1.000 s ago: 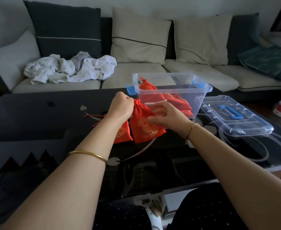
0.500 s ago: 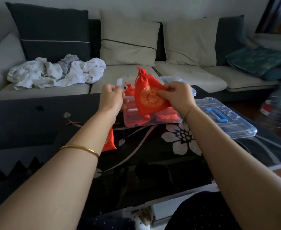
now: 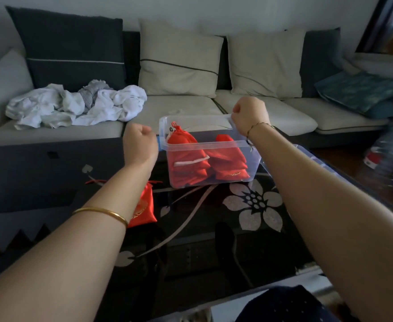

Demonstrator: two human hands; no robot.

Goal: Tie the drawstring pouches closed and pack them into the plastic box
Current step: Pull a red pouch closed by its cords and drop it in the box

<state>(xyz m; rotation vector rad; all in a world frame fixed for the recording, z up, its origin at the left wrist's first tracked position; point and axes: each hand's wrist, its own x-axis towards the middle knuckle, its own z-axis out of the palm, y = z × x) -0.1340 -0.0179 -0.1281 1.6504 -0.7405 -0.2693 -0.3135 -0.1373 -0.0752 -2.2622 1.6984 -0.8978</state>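
Head view: left hand [image 3: 140,142] and right hand [image 3: 249,115] hover clenched by the box [image 3: 253,159], seemingly empty; pouches [image 3: 188,159] lie inside. Best grab the loose pouch [image 3: 145,206] on the table [image 3: 190,252] and cinch it tight.

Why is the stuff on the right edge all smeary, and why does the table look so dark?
Head view: the red-and-white thing at the right edge is smeared by motion blur, too blurred to identify; head view: the glossy black table sits in dim light; head view: the plastic box and its red pouches look fairly sharp.
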